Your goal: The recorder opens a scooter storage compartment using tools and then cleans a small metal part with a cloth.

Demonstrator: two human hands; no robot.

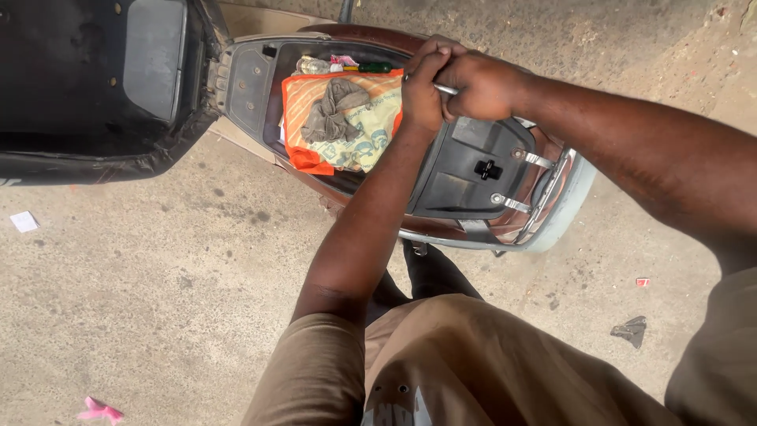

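Two hands meet over the open rear of a maroon scooter [544, 221] parked on a concrete floor [173, 292], its black seat [95, 79] flipped up at the far left. Under the seat, the storage well [260, 79] holds an orange-and-cream patterned bag [355, 134] with a crumpled grey rag [335, 106] on top; past these lies a screwdriver with a green handle [371, 68]. Nearer the tail, a black plastic cover [469, 170] sits inside the chrome grab rail [552, 185].

Just above that cover's front edge, the left hand [424, 87] and the right hand [481, 83] are both clenched round a slim metal tool [445, 90], pressed together so that only a short silver stretch of shaft shows between them.

It looks like a stiff, light steel rod, smooth enough to slip in a sweaty grip, so it is best held firmly along the shaft with both hands, as it is now.

Its tip, its handle and whatever it bears on are hidden by the fingers, so its kind cannot be told. Small things at the far end of the well are too blurred to make out, and the scooter's front is cut off.
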